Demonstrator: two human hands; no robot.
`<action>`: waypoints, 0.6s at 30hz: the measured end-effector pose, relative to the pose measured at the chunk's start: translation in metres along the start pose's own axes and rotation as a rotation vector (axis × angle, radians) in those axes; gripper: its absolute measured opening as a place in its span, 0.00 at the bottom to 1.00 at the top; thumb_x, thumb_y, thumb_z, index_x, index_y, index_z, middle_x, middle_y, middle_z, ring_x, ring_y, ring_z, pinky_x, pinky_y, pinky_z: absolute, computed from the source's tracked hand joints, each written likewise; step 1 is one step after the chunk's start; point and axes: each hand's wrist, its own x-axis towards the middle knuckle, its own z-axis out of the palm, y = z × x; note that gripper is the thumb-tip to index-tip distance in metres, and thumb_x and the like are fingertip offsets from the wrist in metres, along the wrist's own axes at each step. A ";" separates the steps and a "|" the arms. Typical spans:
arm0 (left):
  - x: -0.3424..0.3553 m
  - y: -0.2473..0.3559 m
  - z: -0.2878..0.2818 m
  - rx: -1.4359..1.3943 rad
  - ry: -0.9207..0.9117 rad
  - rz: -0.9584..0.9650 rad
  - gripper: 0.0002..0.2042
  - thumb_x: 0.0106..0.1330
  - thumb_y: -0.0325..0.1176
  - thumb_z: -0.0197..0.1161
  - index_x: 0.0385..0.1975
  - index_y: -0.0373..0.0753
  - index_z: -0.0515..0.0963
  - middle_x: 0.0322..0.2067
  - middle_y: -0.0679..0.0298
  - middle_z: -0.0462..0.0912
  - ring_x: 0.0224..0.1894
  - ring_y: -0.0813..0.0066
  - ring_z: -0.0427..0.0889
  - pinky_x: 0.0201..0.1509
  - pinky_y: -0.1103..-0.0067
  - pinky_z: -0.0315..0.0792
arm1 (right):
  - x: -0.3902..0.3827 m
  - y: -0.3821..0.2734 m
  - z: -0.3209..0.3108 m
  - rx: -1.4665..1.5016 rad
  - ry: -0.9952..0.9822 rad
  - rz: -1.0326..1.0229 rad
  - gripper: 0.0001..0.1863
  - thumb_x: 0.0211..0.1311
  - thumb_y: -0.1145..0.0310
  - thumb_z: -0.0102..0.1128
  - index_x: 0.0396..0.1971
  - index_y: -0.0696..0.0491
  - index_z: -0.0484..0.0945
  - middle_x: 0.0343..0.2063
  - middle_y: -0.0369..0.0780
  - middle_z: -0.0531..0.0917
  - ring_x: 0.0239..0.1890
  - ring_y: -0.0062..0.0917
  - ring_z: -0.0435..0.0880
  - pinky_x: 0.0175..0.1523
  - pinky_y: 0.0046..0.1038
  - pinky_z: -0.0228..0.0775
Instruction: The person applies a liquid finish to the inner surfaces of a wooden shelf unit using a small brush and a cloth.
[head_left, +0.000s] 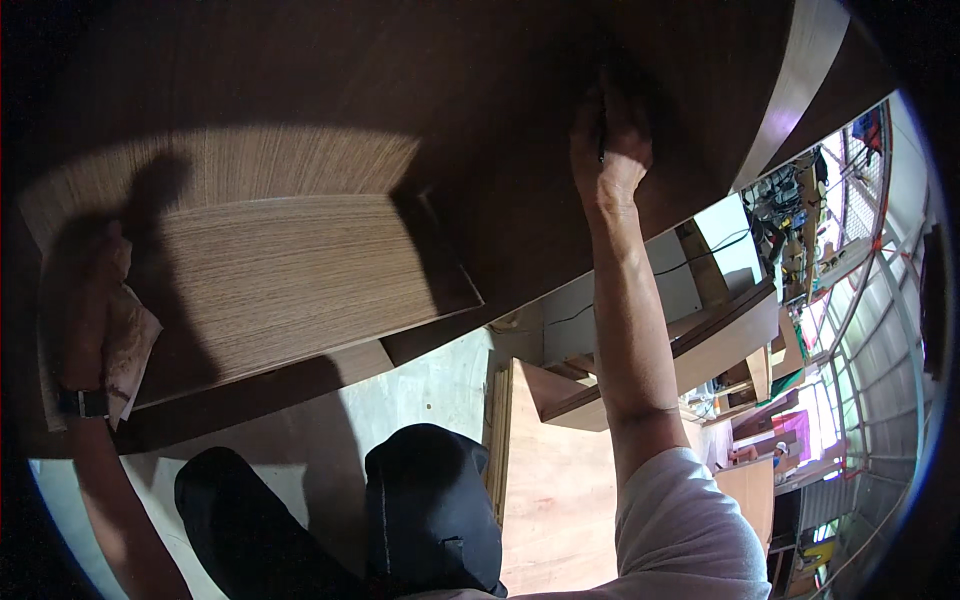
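A wood-grain cabinet point(290, 270) fills the upper part of the head view, half of it in shadow. At its left end my left hand point(95, 300) is closed on a stained, pale cloth point(132, 345), which hangs below the fingers beside a lit wooden panel. My right arm stretches up into the dark right part of the cabinet. There my right hand point(612, 145) is closed round a thin dark object point(603, 125); its kind is lost in the shadow. Its far end and the fingertips are hard to see.
A pale strip point(800, 75) edges the cabinet at upper right. Below lie the concrete floor point(430, 385) and my knees in dark trousers. Large plywood sheets point(560, 500) and an unfinished wooden frame point(690, 355) stand to the right. Tools crowd a shelf point(785, 225); a person point(780, 452) is far off.
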 end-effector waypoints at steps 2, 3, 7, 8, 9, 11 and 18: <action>-0.002 0.006 -0.003 0.015 0.020 0.043 0.16 0.70 0.42 0.64 0.50 0.39 0.85 0.41 0.65 0.88 0.43 0.78 0.83 0.50 0.79 0.74 | 0.001 -0.003 -0.001 0.013 0.010 0.006 0.19 0.65 0.67 0.59 0.56 0.46 0.81 0.53 0.49 0.82 0.54 0.47 0.82 0.59 0.42 0.77; 0.000 0.004 -0.005 -0.013 -0.006 -0.009 0.17 0.70 0.43 0.64 0.50 0.38 0.84 0.43 0.64 0.87 0.44 0.77 0.83 0.51 0.78 0.74 | 0.002 -0.005 -0.002 0.026 0.002 0.024 0.19 0.65 0.67 0.59 0.56 0.46 0.82 0.53 0.49 0.82 0.54 0.47 0.83 0.59 0.42 0.77; 0.007 -0.013 0.001 -0.107 -0.115 -0.099 0.19 0.70 0.44 0.64 0.52 0.36 0.82 0.46 0.63 0.85 0.46 0.75 0.81 0.53 0.77 0.74 | -0.004 -0.007 -0.003 0.011 -0.040 0.062 0.18 0.66 0.66 0.59 0.55 0.46 0.82 0.50 0.48 0.84 0.51 0.45 0.84 0.57 0.42 0.78; 0.007 -0.016 -0.001 -0.118 -0.135 -0.092 0.19 0.71 0.44 0.64 0.52 0.36 0.82 0.46 0.63 0.85 0.47 0.75 0.81 0.54 0.77 0.74 | -0.005 -0.008 -0.002 0.013 -0.046 0.057 0.18 0.66 0.66 0.59 0.55 0.45 0.82 0.50 0.48 0.84 0.51 0.46 0.84 0.56 0.42 0.78; 0.007 -0.020 0.003 -0.188 -0.102 -0.101 0.18 0.71 0.43 0.64 0.52 0.36 0.82 0.45 0.63 0.86 0.46 0.77 0.82 0.52 0.78 0.74 | -0.007 -0.009 -0.001 0.014 -0.052 0.052 0.18 0.66 0.66 0.59 0.56 0.45 0.82 0.49 0.48 0.84 0.50 0.46 0.84 0.55 0.42 0.78; 0.006 -0.016 -0.004 -0.246 -0.030 -0.109 0.17 0.71 0.42 0.63 0.51 0.36 0.84 0.42 0.63 0.87 0.45 0.79 0.83 0.51 0.80 0.73 | -0.005 -0.012 0.001 0.045 -0.036 0.043 0.19 0.65 0.66 0.59 0.56 0.45 0.82 0.47 0.48 0.85 0.49 0.45 0.85 0.53 0.42 0.79; 0.005 -0.011 0.006 -0.121 -0.077 -0.115 0.19 0.72 0.44 0.62 0.52 0.35 0.82 0.49 0.61 0.85 0.51 0.76 0.81 0.58 0.78 0.71 | -0.031 -0.023 -0.001 0.070 -0.149 0.064 0.18 0.64 0.66 0.59 0.54 0.46 0.84 0.43 0.47 0.86 0.42 0.43 0.87 0.46 0.40 0.81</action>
